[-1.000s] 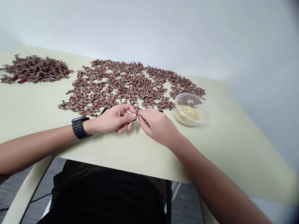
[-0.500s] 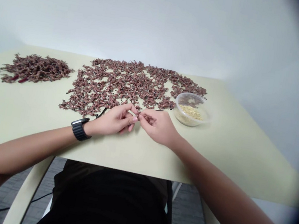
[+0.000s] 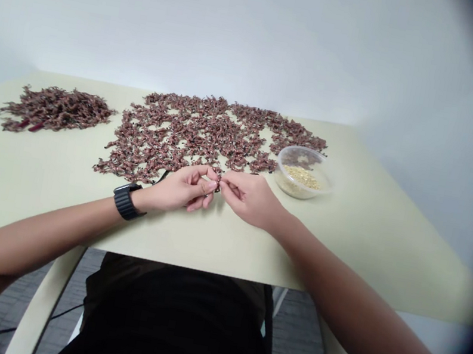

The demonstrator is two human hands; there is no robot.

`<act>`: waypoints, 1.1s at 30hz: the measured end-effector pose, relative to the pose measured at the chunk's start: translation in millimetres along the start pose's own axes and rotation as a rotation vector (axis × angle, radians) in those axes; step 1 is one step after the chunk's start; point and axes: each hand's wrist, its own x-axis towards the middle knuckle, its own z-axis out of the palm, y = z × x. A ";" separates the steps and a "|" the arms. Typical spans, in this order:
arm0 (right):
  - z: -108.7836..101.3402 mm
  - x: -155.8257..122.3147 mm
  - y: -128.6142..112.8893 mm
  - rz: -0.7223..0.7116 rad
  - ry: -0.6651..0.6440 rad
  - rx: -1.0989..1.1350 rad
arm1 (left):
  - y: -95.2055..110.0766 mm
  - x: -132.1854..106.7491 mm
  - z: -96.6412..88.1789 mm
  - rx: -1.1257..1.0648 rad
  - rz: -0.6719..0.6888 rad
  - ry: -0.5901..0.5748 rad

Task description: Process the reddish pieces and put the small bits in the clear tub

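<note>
Above the near part of the table, my left hand (image 3: 187,188) and my right hand (image 3: 251,199) meet fingertip to fingertip. Between the pinched fingers sits a small reddish-brown piece (image 3: 218,184), mostly covered and too small to name. It resembles the many small dark-tipped pieces (image 3: 199,131) spread in a wide patch just beyond my hands. A thin black object (image 3: 161,177) shows partly behind my left wrist. To the right of my right hand stands a clear round plastic bowl (image 3: 284,179) with small golden-yellow bits (image 3: 302,177) in it.
A denser heap of longer reddish-brown pieces (image 3: 60,108) lies at the table's left, with a couple of dark red ones at its near edge. The pale yellow table (image 3: 366,241) meets a white wall (image 3: 242,33) at the back. My left wrist wears a black watch (image 3: 127,201).
Both hands stay nearly in place, fingertips still together. My left hand and wrist have shifted up very slightly, and the small piece shows a little differently between the fingers.
</note>
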 end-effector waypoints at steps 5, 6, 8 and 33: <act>5.9 -2.7 0.8 -0.030 0.006 -0.063 | -0.5 -0.9 3.9 0.031 0.024 0.005; 7.2 -2.9 0.0 -0.005 0.015 -0.045 | -0.7 -1.2 4.8 0.050 0.029 0.012; 9.6 -2.5 -2.4 0.070 0.036 0.017 | -0.9 -2.1 6.2 0.097 0.038 0.035; 15.4 4.0 -5.6 0.579 -0.076 0.793 | 0.4 -7.4 3.2 0.816 0.228 0.174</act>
